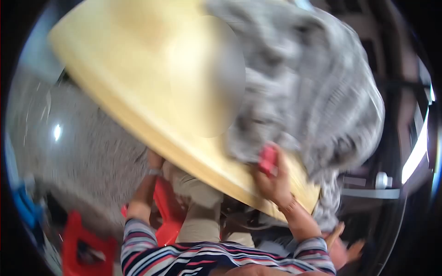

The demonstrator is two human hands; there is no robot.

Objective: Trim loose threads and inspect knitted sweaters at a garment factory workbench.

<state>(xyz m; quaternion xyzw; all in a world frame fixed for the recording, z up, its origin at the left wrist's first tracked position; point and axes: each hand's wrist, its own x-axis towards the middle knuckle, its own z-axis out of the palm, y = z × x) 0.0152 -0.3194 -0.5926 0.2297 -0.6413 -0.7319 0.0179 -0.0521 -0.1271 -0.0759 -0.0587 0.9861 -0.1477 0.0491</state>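
A pale yellow tabletop (124,69) slants across the upper left, blurred by motion. Over its right part lies a big crumpled grey cloth (322,92), its folds hanging past the table's edge. My right hand (274,179) is above the table's near edge, beside the lower end of the cloth. Its fingers are closed around a small red object (268,160); blur hides its exact kind. At the table's near left edge is my left hand (155,162), lower down by my knee. Its fingers are hidden by the edge and smeared.
A red plastic chair (166,216) is beside my legs. Another red plastic piece of furniture (85,248) stands at the lower left, with something blue (27,207) near the rim. Bare limbs (345,244) show at the lower right. The floor (92,156) is grey.
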